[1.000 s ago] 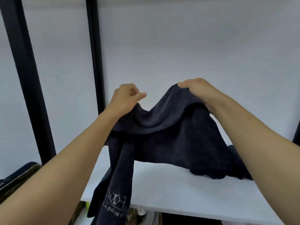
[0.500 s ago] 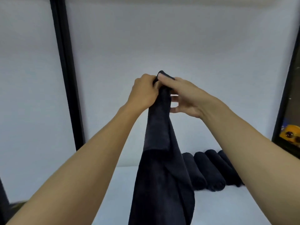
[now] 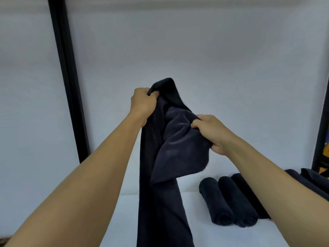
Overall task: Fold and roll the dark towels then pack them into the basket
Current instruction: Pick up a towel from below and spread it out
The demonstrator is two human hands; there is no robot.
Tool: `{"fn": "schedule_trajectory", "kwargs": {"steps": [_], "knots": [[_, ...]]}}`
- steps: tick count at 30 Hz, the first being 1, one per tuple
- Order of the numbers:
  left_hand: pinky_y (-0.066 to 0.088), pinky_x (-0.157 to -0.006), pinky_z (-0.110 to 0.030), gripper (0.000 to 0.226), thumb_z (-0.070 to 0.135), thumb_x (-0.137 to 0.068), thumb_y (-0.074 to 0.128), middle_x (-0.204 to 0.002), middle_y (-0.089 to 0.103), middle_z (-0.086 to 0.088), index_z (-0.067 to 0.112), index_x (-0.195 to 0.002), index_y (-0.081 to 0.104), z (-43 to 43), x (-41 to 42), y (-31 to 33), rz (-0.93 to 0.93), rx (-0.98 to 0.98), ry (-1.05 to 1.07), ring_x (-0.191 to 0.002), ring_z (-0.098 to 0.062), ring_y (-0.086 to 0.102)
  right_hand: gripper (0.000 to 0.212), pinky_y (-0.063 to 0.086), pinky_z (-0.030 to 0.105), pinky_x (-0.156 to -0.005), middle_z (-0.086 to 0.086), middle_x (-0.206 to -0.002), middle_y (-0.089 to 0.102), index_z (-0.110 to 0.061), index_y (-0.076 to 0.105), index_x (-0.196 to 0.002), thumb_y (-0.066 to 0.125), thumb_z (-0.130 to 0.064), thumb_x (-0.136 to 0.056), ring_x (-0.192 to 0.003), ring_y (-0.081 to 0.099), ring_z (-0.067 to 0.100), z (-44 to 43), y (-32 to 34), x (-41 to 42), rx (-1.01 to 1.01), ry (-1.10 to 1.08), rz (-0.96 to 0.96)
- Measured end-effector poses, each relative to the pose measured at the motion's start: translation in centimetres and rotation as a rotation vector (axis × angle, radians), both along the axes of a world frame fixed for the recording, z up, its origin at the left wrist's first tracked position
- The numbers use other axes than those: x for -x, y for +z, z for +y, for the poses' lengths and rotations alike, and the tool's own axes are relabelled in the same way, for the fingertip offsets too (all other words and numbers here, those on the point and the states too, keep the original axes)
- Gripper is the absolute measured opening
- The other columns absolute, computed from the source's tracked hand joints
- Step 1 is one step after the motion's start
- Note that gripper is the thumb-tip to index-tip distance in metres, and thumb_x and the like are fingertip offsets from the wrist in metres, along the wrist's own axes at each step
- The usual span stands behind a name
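A dark navy towel (image 3: 165, 175) hangs in the air in front of me, its lower part dropping past the frame's bottom edge. My left hand (image 3: 142, 102) grips its top corner in a fist. My right hand (image 3: 211, 131) is lower and to the right, clutching a bunched fold of the same towel. Several rolled dark towels (image 3: 227, 200) lie side by side on the white table (image 3: 121, 218) at the right. No basket is in view.
More loose dark cloth (image 3: 309, 179) lies at the far right behind my right forearm. A black vertical post (image 3: 67, 79) stands at the left against the white wall, and another black post (image 3: 322, 125) runs along the right edge.
My hands were together at the towel's top corner; now the right hand has slid down and to the right along the towel, pulling a fold outward. The left hand still holds the top.
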State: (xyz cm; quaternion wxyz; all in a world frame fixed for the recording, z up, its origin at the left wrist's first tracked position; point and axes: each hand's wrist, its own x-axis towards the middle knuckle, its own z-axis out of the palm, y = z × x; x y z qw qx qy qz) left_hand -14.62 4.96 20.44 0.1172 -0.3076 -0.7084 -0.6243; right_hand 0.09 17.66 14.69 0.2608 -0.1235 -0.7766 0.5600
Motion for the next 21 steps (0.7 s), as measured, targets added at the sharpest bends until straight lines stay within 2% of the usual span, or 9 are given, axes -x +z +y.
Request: {"fn": "schedule_trajectory", "kwargs": {"steps": [2,5,7,10,12,14,17,19,21], "knots": [[0.045,-0.06,-0.032,0.022,0.022,-0.095,0.054,-0.072,0.056,-0.005,0.01,-0.077,0.057,-0.6,1.4,0.7,0.011,-0.036,0.067,-0.066,-0.021,0.053,0.017,0.057,0.035,-0.077,0.006,-0.094,0.075,-0.007,0.068,-0.099,0.063,-0.021,-0.091,-0.087,0.072,0.023,1.5,0.0,-0.9,-0.03,0.132,-0.006],[0.05,-0.065,-0.032,0.015,0.018,-0.093,0.054,-0.079,0.06,-0.004,0.007,-0.088,0.064,-1.4,3.2,1.1,0.046,-0.042,0.142,-0.07,-0.018,0.057,0.017,0.057,0.033,-0.078,0.005,-0.095,0.076,-0.011,0.073,-0.1,0.069,-0.022,-0.088,-0.089,0.073,0.021,3.8,0.3,-1.7,-0.169,0.223,-0.244],[0.046,-0.058,-0.029,0.015,0.015,-0.093,0.051,-0.075,0.056,-0.002,0.008,-0.085,0.061,-1.8,4.2,1.2,0.08,-0.01,0.192,-0.065,-0.015,0.052,0.01,0.053,0.029,-0.072,0.002,-0.086,0.075,-0.011,0.073,-0.087,0.067,-0.019,-0.088,-0.08,0.071,0.02,5.7,0.7,-1.0,-0.359,0.113,-0.362],[0.029,-0.048,-0.026,0.025,0.008,-0.092,0.039,-0.066,0.041,0.0,0.012,-0.068,0.041,-2.3,6.0,1.6,0.09,0.05,0.293,-0.055,-0.013,0.036,0.027,0.037,0.028,-0.06,0.002,-0.069,0.057,-0.009,0.058,-0.065,0.065,-0.023,-0.087,-0.068,0.052,0.019,8.5,2.0,1.5,-0.639,-0.165,-0.429],[0.027,-0.049,-0.026,0.025,0.004,-0.09,0.036,-0.066,0.038,-0.001,0.013,-0.067,0.036,-2.8,7.5,2.1,0.053,0.098,0.318,-0.057,-0.016,0.034,0.025,0.036,0.029,-0.058,0.002,-0.075,0.057,-0.01,0.06,-0.071,0.064,-0.029,-0.086,-0.074,0.053,0.022,9.8,3.4,3.1,-0.799,-0.319,-0.461],[0.03,-0.052,-0.027,0.02,0.0,-0.086,0.038,-0.069,0.044,-0.004,0.009,-0.069,0.047,-3.5,8.9,2.9,0.029,0.174,0.349,-0.063,-0.021,0.04,0.013,0.038,0.027,-0.056,0.002,-0.084,0.063,-0.017,0.068,-0.079,0.063,-0.028,-0.083,-0.08,0.058,0.024,10.4,5.0,4.4,-0.861,-0.422,-0.451],[0.041,-0.053,-0.028,0.031,-0.006,-0.084,0.037,-0.08,0.057,-0.01,0.003,-0.088,0.066,-4.3,10.5,4.3,-0.026,0.116,0.446,-0.058,-0.023,0.05,0.012,0.046,0.029,-0.057,0.007,-0.08,0.067,-0.019,0.069,-0.078,0.059,-0.022,-0.084,-0.076,0.062,0.027,10.1,7.6,6.0,-0.772,-0.509,-0.281],[0.049,-0.046,-0.025,0.033,-0.007,-0.089,0.036,-0.091,0.062,-0.011,0.006,-0.091,0.066,-4.2,11.0,5.8,-0.111,-0.065,0.361,-0.058,-0.025,0.061,0.014,0.054,0.033,-0.057,0.011,-0.074,0.071,-0.014,0.07,-0.084,0.055,-0.014,-0.087,-0.067,0.066,0.028,9.7,9.5,7.2,-0.531,-0.466,-0.061],[0.057,-0.049,-0.03,0.033,-0.008,-0.092,0.034,-0.101,0.063,-0.013,0.007,-0.091,0.063,-3.8,11.1,7.4,-0.139,-0.228,0.245,-0.068,-0.03,0.068,0.018,0.052,0.027,-0.048,0.014,-0.073,0.072,-0.01,0.068,-0.093,0.05,-0.009,-0.092,-0.059,0.07,0.026,9.2,11.1,8.0,-0.231,-0.366,0.145]]}}
